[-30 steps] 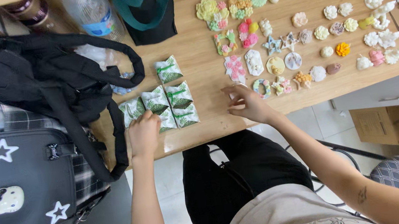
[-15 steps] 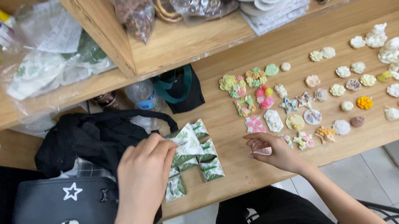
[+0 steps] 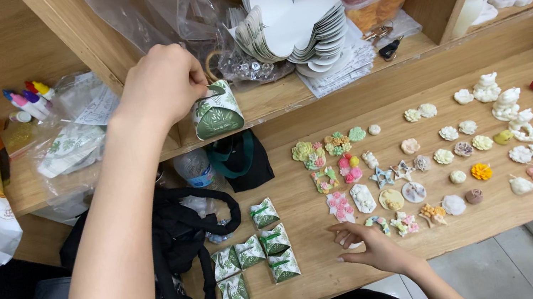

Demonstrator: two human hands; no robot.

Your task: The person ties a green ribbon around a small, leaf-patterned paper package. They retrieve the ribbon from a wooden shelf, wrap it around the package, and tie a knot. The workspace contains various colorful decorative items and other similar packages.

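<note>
Reaching up to the wooden shelf [image 3: 343, 90], the left hand [image 3: 159, 88] pinches a green-and-white leaf-print packet [image 3: 217, 111] at its top, fingers closed on it, the packet hanging right at the shelf's front lip. Trouble could start there: set too near that edge, it may tip off onto the black bag [image 3: 173, 237] below. Down on the desk [image 3: 506, 203], the right hand [image 3: 369, 246] rests loosely spread, holding nothing, fingertips near the small moulded figures [image 3: 386, 176]; a careless slide could scatter them.
</note>
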